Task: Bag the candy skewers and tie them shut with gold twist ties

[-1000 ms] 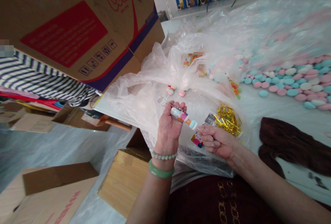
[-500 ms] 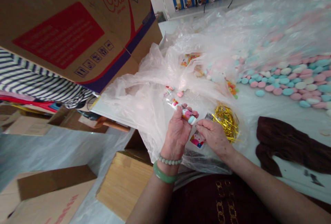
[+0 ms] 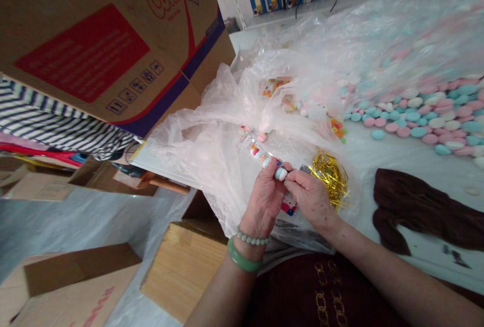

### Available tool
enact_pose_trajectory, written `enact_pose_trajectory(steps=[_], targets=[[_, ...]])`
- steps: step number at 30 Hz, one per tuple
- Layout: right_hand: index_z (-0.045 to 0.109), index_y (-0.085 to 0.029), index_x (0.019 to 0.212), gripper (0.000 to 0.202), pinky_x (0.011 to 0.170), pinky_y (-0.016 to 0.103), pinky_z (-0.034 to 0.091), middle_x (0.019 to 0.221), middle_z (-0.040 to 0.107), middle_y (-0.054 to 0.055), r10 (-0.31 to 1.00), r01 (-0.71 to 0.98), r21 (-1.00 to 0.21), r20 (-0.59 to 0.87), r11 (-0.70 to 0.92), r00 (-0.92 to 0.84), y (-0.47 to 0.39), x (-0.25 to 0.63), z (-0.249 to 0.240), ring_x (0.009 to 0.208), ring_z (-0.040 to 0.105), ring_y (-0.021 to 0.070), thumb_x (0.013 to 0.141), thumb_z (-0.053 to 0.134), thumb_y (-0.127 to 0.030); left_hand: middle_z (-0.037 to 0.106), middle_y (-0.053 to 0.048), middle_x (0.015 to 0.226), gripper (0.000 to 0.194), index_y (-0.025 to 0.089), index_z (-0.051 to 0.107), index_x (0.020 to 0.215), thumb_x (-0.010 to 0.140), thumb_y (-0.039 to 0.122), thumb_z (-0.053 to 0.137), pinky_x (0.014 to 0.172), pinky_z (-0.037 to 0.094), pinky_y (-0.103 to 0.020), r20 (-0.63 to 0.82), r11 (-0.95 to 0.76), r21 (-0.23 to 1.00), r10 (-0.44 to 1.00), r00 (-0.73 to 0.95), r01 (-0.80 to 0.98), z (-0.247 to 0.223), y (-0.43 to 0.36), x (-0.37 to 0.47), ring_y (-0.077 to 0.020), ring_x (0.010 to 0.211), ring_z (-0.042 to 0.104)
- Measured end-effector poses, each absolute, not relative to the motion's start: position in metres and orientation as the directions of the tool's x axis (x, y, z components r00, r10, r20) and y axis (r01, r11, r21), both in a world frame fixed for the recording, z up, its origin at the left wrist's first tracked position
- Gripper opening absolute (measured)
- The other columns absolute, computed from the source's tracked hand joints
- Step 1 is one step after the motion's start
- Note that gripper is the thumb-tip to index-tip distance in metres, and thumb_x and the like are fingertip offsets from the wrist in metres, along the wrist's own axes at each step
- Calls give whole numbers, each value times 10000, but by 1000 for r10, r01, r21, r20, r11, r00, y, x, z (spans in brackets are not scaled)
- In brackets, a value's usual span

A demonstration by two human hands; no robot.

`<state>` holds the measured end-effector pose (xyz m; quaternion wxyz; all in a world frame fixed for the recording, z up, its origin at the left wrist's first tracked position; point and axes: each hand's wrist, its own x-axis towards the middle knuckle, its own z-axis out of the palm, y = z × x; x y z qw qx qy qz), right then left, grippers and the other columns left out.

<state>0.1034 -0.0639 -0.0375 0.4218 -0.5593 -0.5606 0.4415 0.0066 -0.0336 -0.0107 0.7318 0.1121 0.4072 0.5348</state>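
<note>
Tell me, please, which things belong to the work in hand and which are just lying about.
Work: packet of sweets, in the left hand, right hand at its end; probably gold strips and loose sweets.
Seemingly lying about: brown cloth; striped cloth; Cola box.

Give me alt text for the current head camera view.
A person's left hand grips a slim clear packet of colourful pieces, the right hand pinched at its near end. Gold strips and loose pastel pieces lie rightward; a printed carton fills the upper left.

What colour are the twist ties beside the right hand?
The twist ties are shiny gold; the head view shows them best.
</note>
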Motion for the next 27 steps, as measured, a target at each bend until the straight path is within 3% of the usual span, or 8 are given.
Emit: enact_pose_trajectory(steps=[2,4,9,14,17,19,23,27], targets=[[559,-219,658,182,507,247,322,510,457,-50,990,62,-989,-137,-136,-19,-61,103,-37,487,419,120,821,518,-289,614,-29,674,252,135,614,716,885,316,570,574,480,-215,-496,485,580,847,188,-655,-11,-35,5,-110,592,586],[549,-221,645,190,497,247,315,488,425,-60,990,19,-990,-140,-139,-13,-60,105,-38,473,395,118,816,526,-299,651,-50,764,167,131,640,775,854,276,614,605,498,-231,-503,542,571,825,258,-617,-10,-33,-1,-131,664,620],[635,-223,747,186,583,251,332,630,575,-18,995,354,-934,80,55,57,-62,112,-42,598,490,133,865,515,-303,674,-63,896,164,149,646,931,877,294,591,757,532,-303,-469,457,584,865,181,-671,3,-19,-22,-159,794,649],[638,-192,717,258,588,276,278,649,618,34,958,728,-642,275,243,-77,-70,112,-39,626,517,145,905,461,-200,615,-20,713,179,147,599,860,875,325,592,666,527,-312,-537,425,573,841,70,-701,9,-10,-21,-152,651,626],[639,-178,721,258,584,296,250,642,619,50,907,807,-469,380,358,-182,-75,113,-37,610,501,147,901,455,-160,552,13,613,169,150,579,849,891,312,565,650,521,-326,-594,454,553,803,52,-699,5,-11,-15,-132,555,576],[638,-177,722,256,585,303,246,639,616,50,892,809,-443,401,387,-207,-77,113,-37,600,493,148,896,453,-148,528,21,586,170,155,570,844,909,308,535,650,516,-317,-610,471,533,790,66,-703,2,-14,-11,-122,532,553],[636,-181,713,266,591,295,279,656,622,46,956,693,-672,277,263,-94,-75,109,-36,609,506,150,902,449,-194,511,27,574,184,169,551,803,919,308,517,652,503,-283,-571,443,514,816,92,-734,-1,-21,-2,-112,536,537],[605,-202,691,164,581,258,343,637,571,-11,999,192,-981,-27,-33,35,-70,99,-34,602,495,132,829,548,-270,499,20,574,267,163,532,730,924,344,507,593,465,-222,-497,405,488,857,135,-774,-6,-26,8,-98,547,522]])
